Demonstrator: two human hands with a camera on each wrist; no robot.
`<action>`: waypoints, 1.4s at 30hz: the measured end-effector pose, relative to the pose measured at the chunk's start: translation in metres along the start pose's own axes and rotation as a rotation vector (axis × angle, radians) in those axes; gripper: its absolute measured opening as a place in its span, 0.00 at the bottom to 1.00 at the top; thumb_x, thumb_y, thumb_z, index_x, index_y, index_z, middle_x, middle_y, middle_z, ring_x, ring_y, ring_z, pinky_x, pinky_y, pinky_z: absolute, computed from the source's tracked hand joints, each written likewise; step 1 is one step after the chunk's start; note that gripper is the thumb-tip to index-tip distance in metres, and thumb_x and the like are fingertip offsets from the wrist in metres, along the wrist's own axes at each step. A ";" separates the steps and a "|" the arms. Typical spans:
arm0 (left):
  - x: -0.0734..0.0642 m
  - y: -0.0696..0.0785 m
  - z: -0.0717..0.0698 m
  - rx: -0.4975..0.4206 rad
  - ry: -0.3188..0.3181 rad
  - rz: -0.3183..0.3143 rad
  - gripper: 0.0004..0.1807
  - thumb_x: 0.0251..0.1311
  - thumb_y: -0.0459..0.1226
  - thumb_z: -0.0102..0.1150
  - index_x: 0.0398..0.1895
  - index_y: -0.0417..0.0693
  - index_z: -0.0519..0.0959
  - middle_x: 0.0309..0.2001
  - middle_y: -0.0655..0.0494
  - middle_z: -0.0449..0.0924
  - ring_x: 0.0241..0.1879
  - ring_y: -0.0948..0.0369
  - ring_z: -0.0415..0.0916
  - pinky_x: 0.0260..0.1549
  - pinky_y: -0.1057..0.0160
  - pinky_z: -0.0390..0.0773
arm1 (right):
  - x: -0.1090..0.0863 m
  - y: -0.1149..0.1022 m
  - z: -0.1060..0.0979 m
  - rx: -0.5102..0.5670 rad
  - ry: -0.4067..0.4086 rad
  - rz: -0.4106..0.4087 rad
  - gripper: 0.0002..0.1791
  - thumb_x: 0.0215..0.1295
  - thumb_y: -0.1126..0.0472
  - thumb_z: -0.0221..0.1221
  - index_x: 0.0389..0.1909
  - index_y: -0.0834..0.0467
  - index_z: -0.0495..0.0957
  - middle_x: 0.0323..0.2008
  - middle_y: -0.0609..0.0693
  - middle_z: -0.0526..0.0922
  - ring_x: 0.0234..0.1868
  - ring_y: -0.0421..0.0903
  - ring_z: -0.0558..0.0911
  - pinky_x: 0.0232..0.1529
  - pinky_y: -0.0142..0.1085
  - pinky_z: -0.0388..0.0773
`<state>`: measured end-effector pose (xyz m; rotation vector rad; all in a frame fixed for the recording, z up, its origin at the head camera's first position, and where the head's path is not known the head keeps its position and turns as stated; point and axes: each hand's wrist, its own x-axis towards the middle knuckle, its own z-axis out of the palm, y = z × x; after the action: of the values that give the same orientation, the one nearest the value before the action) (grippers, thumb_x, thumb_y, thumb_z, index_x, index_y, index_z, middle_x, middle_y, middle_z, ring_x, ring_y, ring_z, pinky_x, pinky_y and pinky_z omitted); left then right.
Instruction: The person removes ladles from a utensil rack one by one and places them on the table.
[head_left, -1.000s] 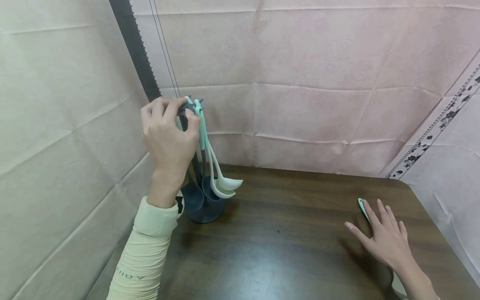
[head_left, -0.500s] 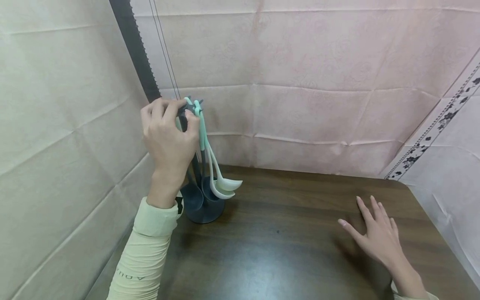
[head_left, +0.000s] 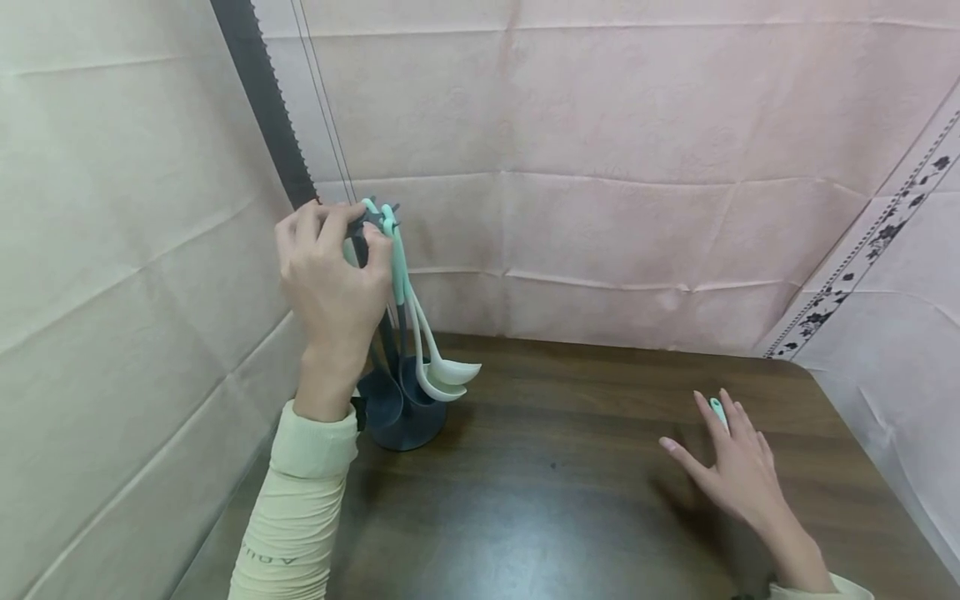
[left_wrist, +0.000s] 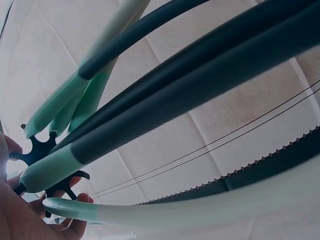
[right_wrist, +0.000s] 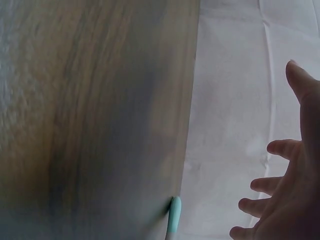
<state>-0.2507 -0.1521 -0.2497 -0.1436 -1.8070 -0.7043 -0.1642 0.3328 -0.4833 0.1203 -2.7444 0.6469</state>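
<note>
In my head view, the left hand [head_left: 333,271] is clamped on the top of the utensil stand [head_left: 408,432], toward the far left corner of the table [head_left: 555,525]; white ladles [head_left: 452,372] and dark ladles [head_left: 381,400] hang from it. I see the right hand [head_left: 738,475], fingers spread, near the far right corner, partly covering a mint handle [head_left: 717,409]. My left wrist view shows fingers gripping behind the stand's hooked top [left_wrist: 39,151]. On my right wrist view, the handle's end lies near the table's far edge, apart from the fingers.
</note>
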 end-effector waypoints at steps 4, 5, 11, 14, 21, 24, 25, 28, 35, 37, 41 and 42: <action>0.000 0.000 0.000 0.006 -0.013 -0.016 0.21 0.66 0.45 0.54 0.50 0.44 0.90 0.48 0.45 0.85 0.59 0.46 0.74 0.51 0.41 0.79 | 0.000 -0.003 0.002 0.007 -0.006 0.002 0.53 0.69 0.36 0.64 0.86 0.50 0.51 0.83 0.69 0.47 0.82 0.72 0.47 0.68 0.81 0.43; 0.000 0.000 0.000 0.007 -0.016 -0.018 0.21 0.66 0.45 0.54 0.50 0.44 0.90 0.48 0.45 0.85 0.59 0.46 0.74 0.52 0.40 0.79 | 0.000 -0.003 0.002 0.009 -0.006 0.001 0.53 0.69 0.36 0.64 0.86 0.50 0.51 0.83 0.69 0.47 0.82 0.71 0.47 0.68 0.81 0.43; -0.001 -0.001 0.000 0.008 -0.017 -0.015 0.21 0.67 0.45 0.54 0.50 0.44 0.90 0.49 0.45 0.85 0.61 0.46 0.74 0.55 0.40 0.79 | 0.002 -0.012 0.005 0.039 -0.001 -0.022 0.53 0.68 0.37 0.65 0.86 0.50 0.51 0.83 0.68 0.48 0.82 0.71 0.47 0.70 0.79 0.41; -0.002 -0.001 0.000 0.006 -0.012 -0.011 0.21 0.67 0.45 0.54 0.50 0.44 0.90 0.49 0.45 0.85 0.62 0.46 0.74 0.55 0.40 0.79 | 0.004 -0.018 0.005 0.058 -0.006 -0.031 0.53 0.69 0.37 0.65 0.86 0.50 0.51 0.83 0.68 0.47 0.82 0.71 0.46 0.70 0.79 0.40; -0.002 -0.002 0.000 0.001 0.008 -0.003 0.22 0.67 0.46 0.54 0.49 0.43 0.90 0.48 0.44 0.85 0.63 0.47 0.74 0.57 0.40 0.78 | 0.008 -0.032 0.010 0.087 -0.008 -0.055 0.54 0.66 0.38 0.68 0.86 0.50 0.54 0.83 0.68 0.50 0.80 0.75 0.50 0.67 0.80 0.49; -0.002 -0.002 -0.001 0.005 0.012 -0.006 0.22 0.67 0.46 0.54 0.49 0.43 0.90 0.48 0.44 0.86 0.63 0.47 0.74 0.58 0.41 0.78 | 0.009 -0.035 0.013 0.095 -0.017 -0.058 0.54 0.66 0.37 0.69 0.86 0.49 0.54 0.83 0.67 0.50 0.79 0.77 0.51 0.66 0.81 0.50; -0.002 -0.002 -0.001 0.004 0.013 -0.007 0.22 0.67 0.46 0.54 0.49 0.43 0.90 0.48 0.44 0.86 0.64 0.47 0.74 0.58 0.41 0.78 | 0.009 -0.036 0.014 0.095 -0.021 -0.059 0.54 0.66 0.37 0.68 0.86 0.48 0.53 0.83 0.66 0.49 0.79 0.78 0.51 0.65 0.81 0.50; -0.002 -0.001 -0.001 -0.002 0.020 -0.009 0.21 0.67 0.46 0.54 0.49 0.44 0.90 0.48 0.45 0.86 0.63 0.48 0.75 0.58 0.42 0.78 | 0.010 -0.037 0.015 0.096 -0.030 -0.060 0.54 0.66 0.37 0.68 0.86 0.48 0.52 0.84 0.66 0.48 0.78 0.78 0.52 0.65 0.82 0.50; -0.005 -0.001 0.000 0.007 0.052 0.036 0.22 0.67 0.44 0.52 0.48 0.42 0.90 0.48 0.44 0.87 0.61 0.43 0.76 0.54 0.39 0.79 | 0.010 -0.036 0.016 0.099 -0.050 -0.046 0.55 0.65 0.37 0.68 0.86 0.49 0.52 0.84 0.67 0.48 0.78 0.79 0.53 0.64 0.82 0.52; -0.005 -0.002 0.000 0.008 0.057 0.038 0.22 0.67 0.45 0.52 0.48 0.41 0.90 0.48 0.43 0.87 0.60 0.43 0.76 0.53 0.39 0.80 | 0.009 -0.036 0.017 0.097 -0.053 -0.043 0.56 0.65 0.36 0.69 0.86 0.50 0.52 0.83 0.67 0.48 0.77 0.79 0.53 0.63 0.82 0.52; -0.004 -0.003 0.001 0.009 0.059 0.037 0.22 0.67 0.45 0.52 0.48 0.41 0.90 0.49 0.44 0.87 0.60 0.43 0.76 0.53 0.40 0.80 | 0.009 -0.036 0.019 0.103 -0.049 -0.040 0.56 0.64 0.36 0.70 0.86 0.50 0.53 0.83 0.67 0.49 0.77 0.78 0.54 0.63 0.82 0.53; -0.004 -0.004 0.002 0.008 0.061 0.035 0.22 0.67 0.45 0.52 0.48 0.41 0.90 0.49 0.44 0.87 0.60 0.43 0.76 0.53 0.40 0.80 | 0.010 -0.037 0.019 0.106 -0.048 -0.040 0.56 0.64 0.36 0.70 0.86 0.50 0.53 0.83 0.67 0.49 0.78 0.78 0.53 0.64 0.82 0.53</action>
<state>-0.2523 -0.1532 -0.2553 -0.1465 -1.7454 -0.6700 -0.1731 0.2914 -0.4809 0.2175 -2.7452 0.7887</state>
